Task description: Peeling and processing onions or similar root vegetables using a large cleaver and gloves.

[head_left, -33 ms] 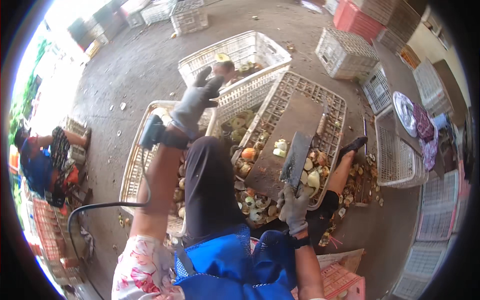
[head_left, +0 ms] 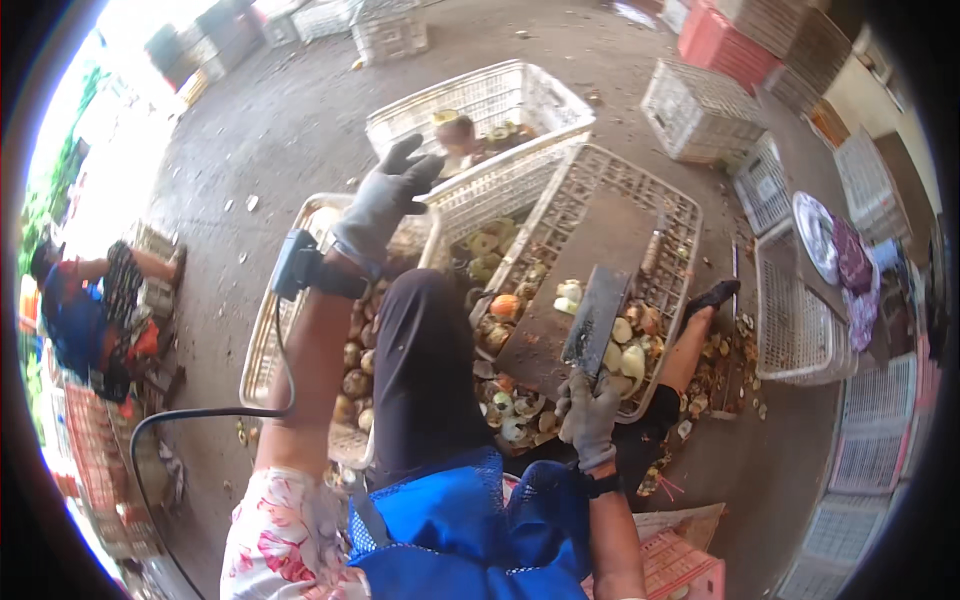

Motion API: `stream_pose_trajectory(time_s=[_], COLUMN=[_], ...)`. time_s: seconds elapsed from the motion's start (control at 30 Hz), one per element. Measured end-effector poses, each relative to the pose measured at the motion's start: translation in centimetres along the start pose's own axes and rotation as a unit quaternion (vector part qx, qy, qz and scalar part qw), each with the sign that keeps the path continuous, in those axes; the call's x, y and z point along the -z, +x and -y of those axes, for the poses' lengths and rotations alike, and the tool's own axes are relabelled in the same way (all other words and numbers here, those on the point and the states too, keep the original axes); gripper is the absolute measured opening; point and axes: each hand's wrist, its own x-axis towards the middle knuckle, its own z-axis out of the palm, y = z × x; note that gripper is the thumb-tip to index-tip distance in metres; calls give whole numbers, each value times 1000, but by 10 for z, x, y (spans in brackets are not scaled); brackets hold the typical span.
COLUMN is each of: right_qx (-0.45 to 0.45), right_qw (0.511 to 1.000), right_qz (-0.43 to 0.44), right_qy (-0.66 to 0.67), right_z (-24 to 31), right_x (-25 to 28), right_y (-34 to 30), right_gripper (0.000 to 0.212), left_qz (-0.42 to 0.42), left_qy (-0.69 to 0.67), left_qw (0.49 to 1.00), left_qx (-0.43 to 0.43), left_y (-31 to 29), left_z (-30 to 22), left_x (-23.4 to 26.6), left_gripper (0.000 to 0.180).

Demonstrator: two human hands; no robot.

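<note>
Slightly farther out from the left hand (head_left: 385,205) than in the earlier frame: blurred brown onion (head_left: 457,135). Also a small rightward shift of the whole view.

Nearest: right hand (head_left: 590,420), grey-gloved, fingers curled around the handle end of a cleaver (head_left: 597,320). Blade over the right edge of a dark board (head_left: 600,235), long axis away from the fist and a little rightward; resting or raised, cannot tell. Pale onion pieces (head_left: 567,296) on the board, just left of the blade.

Farther: left hand, also gloved, fingers spread, no grasp visible. Brown onion just beyond the fingertips, to their right; roundish, no clear long axis; left hand much nearer. Behind it, white lattice crate (head_left: 510,180).

Hard to make out: onion airborne or already inside that crate. Hidden: cleaver handle, inside the glove.
</note>
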Motion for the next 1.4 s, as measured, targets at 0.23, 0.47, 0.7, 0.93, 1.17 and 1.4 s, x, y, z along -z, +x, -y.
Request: stream_pose_trajectory(time_s=[0.23,0.47,0.7,0.93,1.17,1.4], right_qx=[62,98,86,109,124,170], right_qw=[985,935,924,897,864,918], right_qz=[-47,-17,-52,-58,-66,15], right_qy=[-154,-339,-368,-425,-483,-358], right_z=[-15,-5,3,-13,-8,-22], right_x=[-3,-12,-29,-14,-24,1], right_y=[12,7,-1,7,3,14], right_gripper=[15,25,28,28,30,14], left_qz=[-267,-214,-228,-102,47,-231], left_qy=[155,245,129,448,478,-266], left_qw=[929,873,883,853,845,904], left_qx=[202,364,389,246,236,242], left_y=[-105,-205,-127,-69,-36,-100], left_z=[146,263,277,269,309,362], left_x=[164,168,95,74,100,129], left_gripper=[25,29,72,44,46,42])
